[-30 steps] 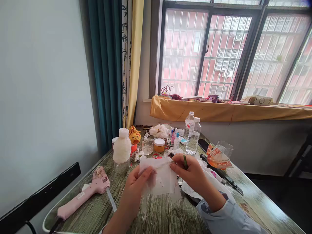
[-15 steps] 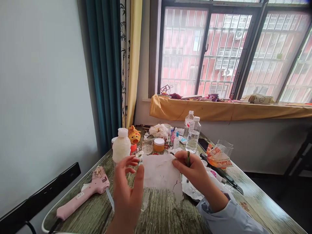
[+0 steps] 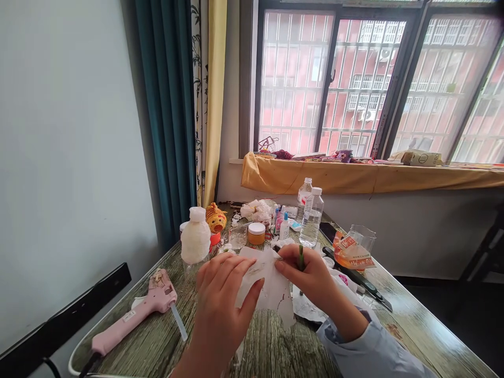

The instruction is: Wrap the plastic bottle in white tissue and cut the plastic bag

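A thin white sheet of tissue paper (image 3: 271, 294) hangs over the tabletop between my hands. My right hand (image 3: 309, 268) pinches its upper right corner between thumb and forefinger; a slim green stick (image 3: 301, 257), its kind unclear, is tucked in the same hand. Over the sheet's left part reaches my left hand (image 3: 224, 294), thumb and fingers apart; whether its fingertips touch the sheet I cannot tell. Close behind that hand stands a bottle (image 3: 196, 239) wrapped in white on its upper part, clear below.
A pink glue gun (image 3: 137, 310) lies at the left. Behind the sheet stand a white-lidded jar (image 3: 256, 233), a small glue bottle (image 3: 284, 227) and a clear water bottle (image 3: 312, 220). To the right lie a utility knife (image 3: 360, 281) and a cut plastic piece (image 3: 356, 249).
My left hand has moved right over the sheet, its fingers now bent across it. The sheet has folded and bunched towards my right hand, which stays nearly in place.
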`<state>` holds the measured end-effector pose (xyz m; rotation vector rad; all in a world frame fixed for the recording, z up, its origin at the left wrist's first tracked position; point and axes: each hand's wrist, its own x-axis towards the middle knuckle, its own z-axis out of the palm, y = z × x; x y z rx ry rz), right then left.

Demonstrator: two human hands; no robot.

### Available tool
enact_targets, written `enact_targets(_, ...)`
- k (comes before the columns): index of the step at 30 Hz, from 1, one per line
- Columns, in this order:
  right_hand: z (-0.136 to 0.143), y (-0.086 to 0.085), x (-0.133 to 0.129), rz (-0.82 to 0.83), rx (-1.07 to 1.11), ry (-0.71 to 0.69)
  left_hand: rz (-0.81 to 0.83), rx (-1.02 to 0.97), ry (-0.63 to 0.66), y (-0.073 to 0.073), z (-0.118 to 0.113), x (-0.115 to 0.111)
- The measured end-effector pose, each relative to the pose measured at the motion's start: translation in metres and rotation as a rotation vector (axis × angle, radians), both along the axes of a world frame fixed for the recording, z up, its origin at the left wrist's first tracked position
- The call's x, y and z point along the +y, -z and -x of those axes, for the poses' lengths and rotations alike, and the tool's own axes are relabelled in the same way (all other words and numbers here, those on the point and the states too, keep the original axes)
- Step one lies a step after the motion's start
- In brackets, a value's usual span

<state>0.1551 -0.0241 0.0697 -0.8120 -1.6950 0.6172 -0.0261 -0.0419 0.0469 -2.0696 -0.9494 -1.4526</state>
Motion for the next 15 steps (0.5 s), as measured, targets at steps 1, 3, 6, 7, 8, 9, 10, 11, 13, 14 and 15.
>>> enact_targets(1,0.0,0.0,0.0,-0.003,0.002,-0.001,0.031,-0.044,0.032,0.0,0.0,0.0)
enact_targets(3,0.0,0.0,-0.001,-0.01,0.007,0.0,0.112,-0.131,0.089,0.0,-0.001,0.0)
enact_targets(6,0.0,0.0,-0.002,-0.028,-0.01,-0.009,0.272,-0.242,0.157,-0.002,-0.001,-0.002)
enact_targets(7,0.0,0.0,-0.002,-0.035,-0.019,-0.014,0.327,-0.276,0.18,-0.002,0.0,-0.003)
enact_targets(8,0.0,0.0,-0.002,-0.045,-0.023,-0.017,0.382,-0.306,0.202,-0.003,0.0,-0.004)
enact_targets(9,0.0,0.0,-0.002,-0.059,-0.019,-0.019,0.431,-0.333,0.224,-0.004,0.0,-0.005)
enact_targets(10,0.0,0.0,-0.002,-0.077,-0.008,-0.025,0.473,-0.357,0.243,-0.006,0.0,-0.005)
enact_targets(11,0.0,-0.001,-0.002,-0.102,0.011,-0.036,0.511,-0.379,0.259,-0.007,0.0,-0.006)
enact_targets(13,0.001,-0.001,-0.002,-0.16,0.053,-0.074,0.571,-0.413,0.283,-0.009,0.0,-0.008)
enact_targets(14,0.001,-0.002,-0.003,-0.181,0.068,-0.098,0.591,-0.426,0.293,-0.011,0.0,-0.008)
enact_targets(15,0.001,-0.002,-0.003,-0.193,0.075,-0.119,0.611,-0.439,0.298,-0.012,0.0,-0.008)
